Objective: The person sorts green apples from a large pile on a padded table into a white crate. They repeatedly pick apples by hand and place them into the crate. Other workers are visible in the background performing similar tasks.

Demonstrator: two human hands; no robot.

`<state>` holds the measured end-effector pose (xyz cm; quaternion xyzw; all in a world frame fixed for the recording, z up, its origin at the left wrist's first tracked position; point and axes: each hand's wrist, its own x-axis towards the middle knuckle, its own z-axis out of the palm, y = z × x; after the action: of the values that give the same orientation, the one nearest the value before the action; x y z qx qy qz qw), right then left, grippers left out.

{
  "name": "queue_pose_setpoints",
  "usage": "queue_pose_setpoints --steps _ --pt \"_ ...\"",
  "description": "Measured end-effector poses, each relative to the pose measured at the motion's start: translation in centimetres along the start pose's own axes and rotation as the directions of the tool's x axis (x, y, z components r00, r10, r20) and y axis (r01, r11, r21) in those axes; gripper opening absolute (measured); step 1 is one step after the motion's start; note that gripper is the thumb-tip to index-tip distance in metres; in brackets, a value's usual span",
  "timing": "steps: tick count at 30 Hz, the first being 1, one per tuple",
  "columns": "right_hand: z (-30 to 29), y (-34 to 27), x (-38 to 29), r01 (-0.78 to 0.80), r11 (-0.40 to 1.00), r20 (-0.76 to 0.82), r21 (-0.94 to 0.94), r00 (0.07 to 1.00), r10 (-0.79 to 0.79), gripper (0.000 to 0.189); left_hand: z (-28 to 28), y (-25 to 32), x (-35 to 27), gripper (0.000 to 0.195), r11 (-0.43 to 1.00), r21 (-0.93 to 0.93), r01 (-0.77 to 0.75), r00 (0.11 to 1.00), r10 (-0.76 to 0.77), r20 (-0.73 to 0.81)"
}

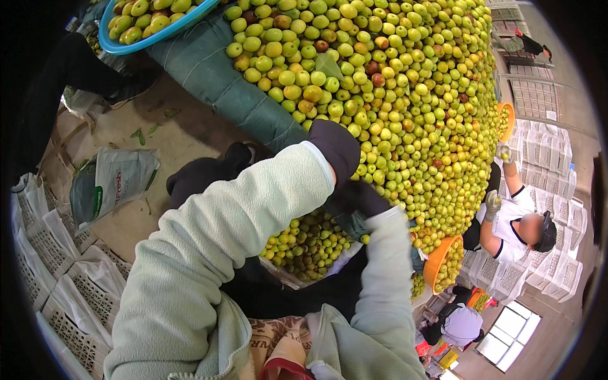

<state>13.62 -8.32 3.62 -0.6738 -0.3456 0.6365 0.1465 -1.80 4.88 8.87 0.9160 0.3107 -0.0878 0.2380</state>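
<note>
A large heap of yellow-green jujubes (380,95), some with brown patches, spreads in front of me. My left hand (336,149), in a dark glove, is over the heap's near edge; its fingers are hidden. Just below it is my right hand (358,199), also dark-gloved and blurred, with the two hands close together. What either one holds cannot be made out. Between my legs stands a lined container (344,261) with more jujubes (306,247) in it, below my hands. A dark green padded roll (228,90) borders the heap.
A blue basin (164,40) of jujubes rests at upper left, near another person's dark-clothed leg (71,71). White crates (71,304) line the lower left; a printed plastic bag (116,185) lies on the floor. At right are orange baskets (434,266) and a gloved co-worker (513,209).
</note>
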Motion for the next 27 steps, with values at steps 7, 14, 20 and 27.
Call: queue_pose_setpoints --steps 7,14,20,27 --pt "-5.6 -17.2 12.5 0.111 0.493 -0.42 -0.863 0.385 -0.822 0.027 0.4 0.8 0.5 0.012 0.998 -0.061 -0.015 1.0 0.015 -0.015" --pt "-5.1 -18.8 15.8 -0.302 0.227 -0.364 -0.926 0.55 -0.751 0.024 1.3 0.3 0.7 0.009 0.996 -0.086 0.017 0.995 -0.026 -0.098" --pt "-5.6 -18.7 15.1 -0.33 0.49 -0.586 -0.807 0.545 -0.599 0.03 1.6 0.6 0.5 0.009 0.995 -0.095 0.015 0.991 -0.027 -0.129" --pt "-6.3 -21.1 15.0 -0.025 0.648 -0.613 -0.761 0.353 -0.707 0.027 1.1 1.0 0.3 0.009 0.987 -0.159 0.0 0.992 -0.02 -0.123"
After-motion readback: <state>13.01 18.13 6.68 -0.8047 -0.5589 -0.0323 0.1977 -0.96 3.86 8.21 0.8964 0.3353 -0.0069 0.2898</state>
